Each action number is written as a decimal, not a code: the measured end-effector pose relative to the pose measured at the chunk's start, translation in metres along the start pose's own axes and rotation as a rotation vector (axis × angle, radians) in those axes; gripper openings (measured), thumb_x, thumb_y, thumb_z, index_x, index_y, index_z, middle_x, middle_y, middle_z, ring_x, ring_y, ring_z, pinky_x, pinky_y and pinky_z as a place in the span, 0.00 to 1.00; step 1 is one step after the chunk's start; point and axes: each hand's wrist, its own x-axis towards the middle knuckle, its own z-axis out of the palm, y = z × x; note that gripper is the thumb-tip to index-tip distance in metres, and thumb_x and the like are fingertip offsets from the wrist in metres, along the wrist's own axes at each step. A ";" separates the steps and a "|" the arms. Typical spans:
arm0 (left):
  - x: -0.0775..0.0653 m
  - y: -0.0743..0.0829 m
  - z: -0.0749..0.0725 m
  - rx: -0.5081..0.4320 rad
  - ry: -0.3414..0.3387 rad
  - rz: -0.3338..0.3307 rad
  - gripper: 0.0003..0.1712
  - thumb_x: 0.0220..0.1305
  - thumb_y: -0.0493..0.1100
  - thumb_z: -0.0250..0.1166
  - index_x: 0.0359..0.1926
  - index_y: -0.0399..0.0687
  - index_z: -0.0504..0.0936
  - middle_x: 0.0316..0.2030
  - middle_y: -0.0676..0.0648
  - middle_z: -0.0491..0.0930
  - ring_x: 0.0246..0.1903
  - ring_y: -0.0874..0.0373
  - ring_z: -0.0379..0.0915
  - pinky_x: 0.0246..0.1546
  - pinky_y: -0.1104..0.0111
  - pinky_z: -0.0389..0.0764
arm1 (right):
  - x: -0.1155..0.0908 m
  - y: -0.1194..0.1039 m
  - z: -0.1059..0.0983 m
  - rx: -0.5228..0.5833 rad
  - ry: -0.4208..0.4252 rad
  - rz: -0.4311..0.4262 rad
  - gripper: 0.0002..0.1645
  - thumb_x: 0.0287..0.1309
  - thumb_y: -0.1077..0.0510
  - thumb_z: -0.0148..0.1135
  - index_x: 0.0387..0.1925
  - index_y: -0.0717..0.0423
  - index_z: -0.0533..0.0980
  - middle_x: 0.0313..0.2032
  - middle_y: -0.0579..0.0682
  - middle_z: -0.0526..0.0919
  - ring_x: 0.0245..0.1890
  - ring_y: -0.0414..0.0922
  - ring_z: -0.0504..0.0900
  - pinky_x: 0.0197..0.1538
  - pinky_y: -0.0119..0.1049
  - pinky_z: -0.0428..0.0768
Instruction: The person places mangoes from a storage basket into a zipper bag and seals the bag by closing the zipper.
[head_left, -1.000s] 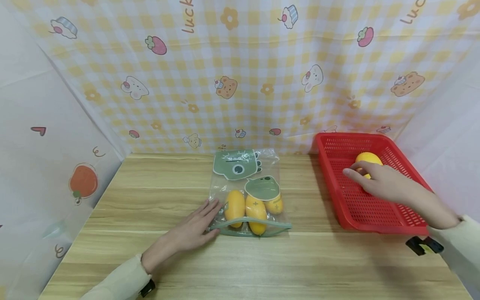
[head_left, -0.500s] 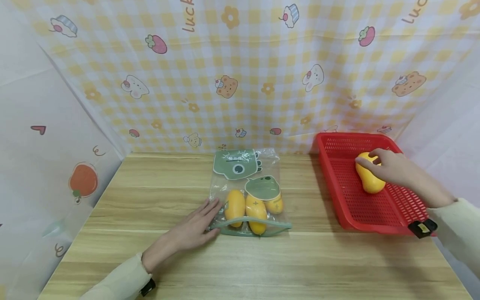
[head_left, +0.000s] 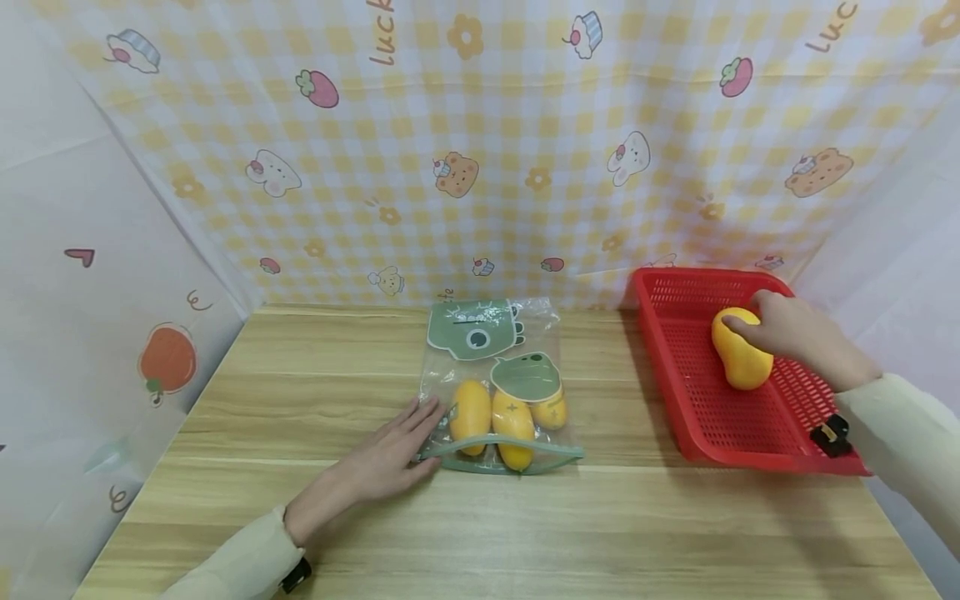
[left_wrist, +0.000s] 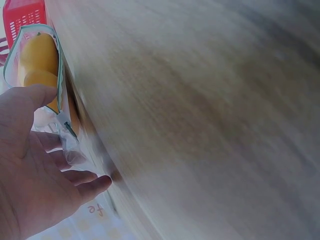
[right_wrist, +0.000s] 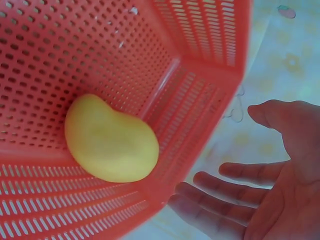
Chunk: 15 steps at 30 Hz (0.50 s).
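Observation:
A clear zip bag [head_left: 468, 333] with green animal prints lies on the table, its green-edged mouth toward me. Inside it are several yellow mangoes [head_left: 471, 412], also seen through the mouth in the left wrist view. My left hand [head_left: 371, 467] rests at the bag's left edge, fingers extended, with the thumb [left_wrist: 42, 95] beside the mouth. On the right, another mango [head_left: 744, 358] lies in a red basket [head_left: 678, 392]. Above the basket's right part hovers my right hand [head_left: 798, 337], partly overlapping that mango in the head view. Its spread fingers [right_wrist: 235, 195] hold nothing in the right wrist view.
The basket has raised perforated walls and stands at the right end of the wooden table [head_left: 315, 367]. A checked cloth [head_left: 510, 217] hangs behind the table, and a white cloth [head_left: 97, 333] lines the left side.
My right hand has shifted right from over the mango, so more of the fruit shows in the basket. The left hand and the bag have stayed in place.

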 end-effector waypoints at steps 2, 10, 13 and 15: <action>0.000 0.000 0.000 0.002 0.000 -0.001 0.45 0.73 0.56 0.61 0.79 0.38 0.54 0.77 0.35 0.49 0.74 0.34 0.44 0.67 0.41 0.57 | 0.002 0.002 0.000 -0.003 -0.006 0.002 0.37 0.70 0.37 0.56 0.43 0.73 0.71 0.27 0.54 0.73 0.26 0.51 0.73 0.27 0.43 0.68; 0.001 0.001 0.001 0.003 0.004 -0.002 0.45 0.73 0.55 0.61 0.79 0.39 0.54 0.76 0.35 0.49 0.74 0.34 0.45 0.66 0.40 0.58 | 0.011 0.012 0.003 0.008 -0.056 0.029 0.38 0.70 0.39 0.58 0.44 0.77 0.70 0.29 0.58 0.74 0.27 0.53 0.73 0.29 0.45 0.71; 0.000 0.001 0.001 0.002 0.004 -0.007 0.45 0.73 0.55 0.61 0.79 0.39 0.54 0.76 0.34 0.50 0.74 0.34 0.45 0.67 0.40 0.58 | 0.014 0.016 0.004 0.032 -0.066 0.043 0.41 0.70 0.40 0.59 0.49 0.82 0.68 0.33 0.66 0.76 0.30 0.57 0.76 0.32 0.50 0.76; -0.001 0.001 0.001 0.001 0.003 -0.014 0.44 0.73 0.55 0.61 0.79 0.39 0.55 0.76 0.35 0.50 0.74 0.34 0.45 0.67 0.40 0.58 | 0.018 0.018 0.005 0.042 -0.074 0.049 0.41 0.70 0.40 0.58 0.47 0.81 0.68 0.33 0.67 0.75 0.30 0.58 0.76 0.32 0.50 0.77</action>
